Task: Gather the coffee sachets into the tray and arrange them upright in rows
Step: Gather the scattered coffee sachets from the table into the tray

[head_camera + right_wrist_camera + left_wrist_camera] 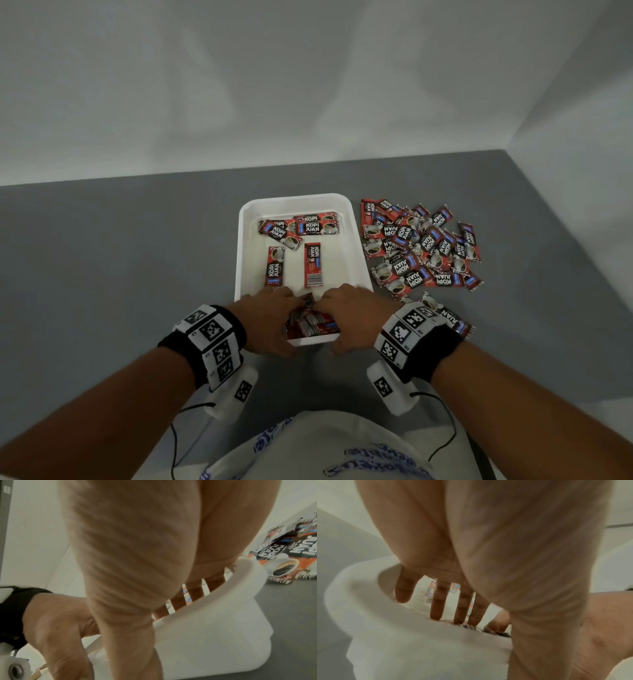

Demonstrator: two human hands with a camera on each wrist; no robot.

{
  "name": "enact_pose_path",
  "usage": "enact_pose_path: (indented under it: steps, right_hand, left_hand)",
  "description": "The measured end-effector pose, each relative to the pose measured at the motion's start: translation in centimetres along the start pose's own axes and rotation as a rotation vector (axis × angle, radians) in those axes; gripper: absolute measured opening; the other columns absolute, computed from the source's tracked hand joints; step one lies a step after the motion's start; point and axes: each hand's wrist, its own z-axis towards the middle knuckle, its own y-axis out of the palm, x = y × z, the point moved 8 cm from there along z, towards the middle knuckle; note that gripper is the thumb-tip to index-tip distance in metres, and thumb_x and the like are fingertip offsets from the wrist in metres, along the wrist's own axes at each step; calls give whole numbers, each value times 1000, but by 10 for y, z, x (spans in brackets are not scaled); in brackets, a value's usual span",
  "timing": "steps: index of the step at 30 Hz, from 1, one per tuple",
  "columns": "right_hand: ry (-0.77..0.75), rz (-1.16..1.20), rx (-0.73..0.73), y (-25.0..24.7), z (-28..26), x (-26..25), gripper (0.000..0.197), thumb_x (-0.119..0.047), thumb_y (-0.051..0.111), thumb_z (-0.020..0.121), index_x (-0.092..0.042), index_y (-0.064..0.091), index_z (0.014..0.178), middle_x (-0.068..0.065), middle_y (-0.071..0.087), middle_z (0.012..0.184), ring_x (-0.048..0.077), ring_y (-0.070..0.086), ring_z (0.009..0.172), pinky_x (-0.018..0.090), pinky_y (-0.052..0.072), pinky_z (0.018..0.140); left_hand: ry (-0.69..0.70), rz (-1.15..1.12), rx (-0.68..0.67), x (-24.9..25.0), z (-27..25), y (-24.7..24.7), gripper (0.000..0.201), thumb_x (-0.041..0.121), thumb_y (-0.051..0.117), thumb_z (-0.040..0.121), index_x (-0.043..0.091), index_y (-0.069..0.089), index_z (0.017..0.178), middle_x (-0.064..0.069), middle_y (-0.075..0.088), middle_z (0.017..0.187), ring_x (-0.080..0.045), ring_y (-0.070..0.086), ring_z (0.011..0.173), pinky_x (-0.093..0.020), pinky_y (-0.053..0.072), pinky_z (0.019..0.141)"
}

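Coffee sachets point(313, 323) are bunched at the tray's near end, and that's where I have both hands. My left hand point(270, 317) comes in from the left; its wrist view shows the fingers point(436, 604) long and nearly straight, tips down on the sachet tops just inside the rim, thumb outside the near wall. My right hand point(352, 315) mirrors it, with fingers point(195, 593) reaching over the rim into the tray. Both look extended, pressing the bunch from either side rather than wrapped around it. How the fingertips meet the packets I can't tell; the backs of the hands cover them.

To do this well, I judge the bunch should be squeezed evenly from both sides and backed against the near wall, so the packets stand on edge. Let go too soon and thin sachets like these will likely fan over.

Moving out, the white tray point(294, 202) sits on the grey table point(120, 240). Two sachets point(312, 265) lie flat mid-tray, lengthwise, and three or so more point(308, 226) lie across the far end, all yet to be stood up. Just right of the tray is the big loose pile point(421, 246), not gathered yet, so I'd say the job is early.

The red and black packets read "KOPI JUAN" in white, with a coffee cup pictured; the smaller print is too fine to read.
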Motion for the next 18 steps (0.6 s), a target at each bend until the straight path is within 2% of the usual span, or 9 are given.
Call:
enact_pose_path:
  steps: [2, 4, 6, 8, 11, 13, 14, 16, 18]
  right_hand:
    - [-50, 178, 71, -13, -8, -3, 74, -67, 72, 68, -28, 56, 129, -2, 60, 120, 19, 57, 109, 44, 51, 96]
    - [-49, 336, 226, -38, -20, 9, 62, -68, 69, 76, -24, 64, 118, -3, 65, 112, 15, 61, 102, 40, 52, 92]
    - [89, 392, 373, -58, -37, 45, 47, -49, 68, 88, -17, 66, 123, 0, 66, 119, 17, 60, 109, 36, 48, 96]
    - [259, 362, 435, -62, -56, 90, 30, -27, 66, 90, -15, 68, 118, 2, 67, 113, 19, 62, 104, 35, 51, 91]
    - [501, 191, 281, -38, -84, 145, 13, -23, 68, 87, -12, 67, 95, 1, 62, 86, 21, 61, 84, 30, 49, 69]
    - [590, 145, 127, -13, -98, 167, 16, -24, 68, 86, -8, 67, 86, 2, 61, 78, 23, 63, 77, 27, 46, 58]
    - [617, 135, 77, -1, -103, 174, 18, -26, 70, 84, -9, 69, 90, 4, 64, 82, 23, 65, 78, 27, 49, 58]
    - [605, 136, 42, 20, -109, 183, 30, -29, 73, 78, -12, 69, 102, 4, 68, 94, 23, 67, 88, 30, 54, 67]
    - [590, 213, 115, 29, -113, 187, 30, -26, 72, 80, -13, 68, 107, 3, 68, 100, 22, 67, 95, 29, 51, 71]
  left_hand:
    - [32, -43, 31, 6, -2, -10, 91, 78, 70, 60, 38, 46, 138, 7, 49, 127, -20, 45, 125, -46, 45, 105]
    - [45, -103, 100, 17, -2, -29, 87, 89, 56, 55, 41, 51, 128, 7, 51, 122, -20, 48, 119, -45, 45, 104]
    - [29, -176, 227, 30, 3, -54, 86, 88, 51, 65, 36, 51, 134, 4, 53, 129, -22, 50, 121, -47, 45, 105]
    - [41, -200, 360, 51, 14, -78, 65, 66, 57, 84, 24, 55, 133, 0, 57, 130, -22, 55, 117, -44, 47, 102]
    - [95, -197, 437, 99, 43, -100, 24, 29, 57, 93, 15, 63, 112, -6, 65, 114, -26, 62, 104, -36, 51, 87]
    - [132, -145, 389, 135, 63, -103, 19, 18, 57, 91, 8, 65, 104, -11, 68, 107, -30, 65, 99, -36, 53, 79]
    - [153, -101, 351, 151, 74, -102, 17, 15, 58, 90, 6, 66, 102, -13, 68, 105, -31, 66, 98, -37, 53, 78]
    - [136, -4, 260, 175, 95, -94, 9, 11, 61, 89, 3, 66, 90, -17, 69, 102, -32, 67, 95, -37, 52, 73]
    - [130, 55, 181, 192, 112, -83, 15, 9, 66, 88, 5, 60, 76, -20, 70, 100, -31, 67, 84, -35, 50, 66]
